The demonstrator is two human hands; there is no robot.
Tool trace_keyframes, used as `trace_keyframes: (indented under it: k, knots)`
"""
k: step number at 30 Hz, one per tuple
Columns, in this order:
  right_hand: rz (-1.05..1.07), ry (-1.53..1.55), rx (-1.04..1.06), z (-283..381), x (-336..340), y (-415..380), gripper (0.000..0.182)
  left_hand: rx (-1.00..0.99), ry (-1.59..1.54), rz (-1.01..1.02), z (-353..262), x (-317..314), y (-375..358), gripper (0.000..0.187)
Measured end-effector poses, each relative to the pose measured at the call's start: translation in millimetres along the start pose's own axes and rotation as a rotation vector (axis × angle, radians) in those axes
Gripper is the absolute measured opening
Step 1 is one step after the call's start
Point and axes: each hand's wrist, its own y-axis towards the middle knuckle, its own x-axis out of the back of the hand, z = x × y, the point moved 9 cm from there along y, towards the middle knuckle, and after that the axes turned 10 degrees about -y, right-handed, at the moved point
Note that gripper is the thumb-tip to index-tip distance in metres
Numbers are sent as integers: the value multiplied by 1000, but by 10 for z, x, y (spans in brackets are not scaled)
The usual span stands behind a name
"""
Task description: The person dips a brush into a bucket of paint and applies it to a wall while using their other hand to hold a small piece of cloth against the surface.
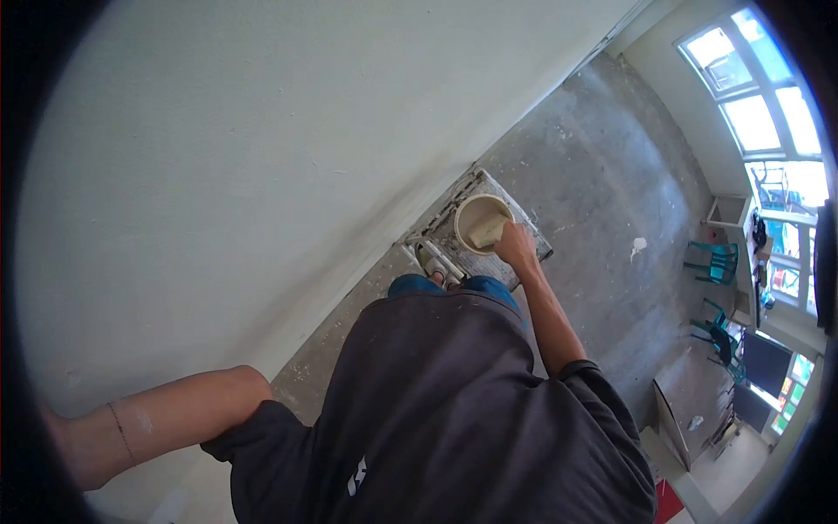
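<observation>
Right hand (518,247): I see its fingers curled over the bucket's edge, by the pale piece (487,229); whether they pinch that piece or the rim, I cannot tell.
Bucket (472,212): upright on the worktop (491,267), mouth up, the pale piece inside; set there, I judge, so the right hand can reach in without much stooping.
Left hand (68,465): out by the wall (218,157), lost in the dark lens edge (my worst corner); spread or closed, I cannot tell, nor whether it touches the wall.
Worktop: splattered, one side close along the wall, so I count little room there; the bucket sits near its edges, where a knock could matter.
Floor (602,175): wide on the right hand's side, with chairs (720,262) well apart, so that arm has the freer way out.
</observation>
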Motion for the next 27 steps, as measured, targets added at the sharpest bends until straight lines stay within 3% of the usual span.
trace_keyframes:
  k: [1,2,4,14,16,17,19,22,27]
  knots:
    - [-2,3,-3,6,34,-21,27,-4,3,0,-3,-9,-4,14]
    - [-1,2,0,15,21,1,27,-142,-220,-454,-83,392,-106,12]
    - [0,-29,37,43,-40,44,27,179,256,546,59,-80,-28,10]
    - [-54,17,22,-118,19,-305,23,214,227,576,24,-22,34,12]
    - [-137,134,48,-194,112,-481,25,-159,439,259,-156,57,10,12]
    - [-137,130,49,-213,190,-582,25,-159,441,254,-182,74,15,12]
    - [23,402,16,-279,192,-766,29,203,199,511,56,-63,-41,12]
    - [14,583,97,-439,28,-907,34,102,198,467,-43,9,66,11]
    - [168,969,30,-591,-207,-1176,33,116,227,514,-83,10,110,10]
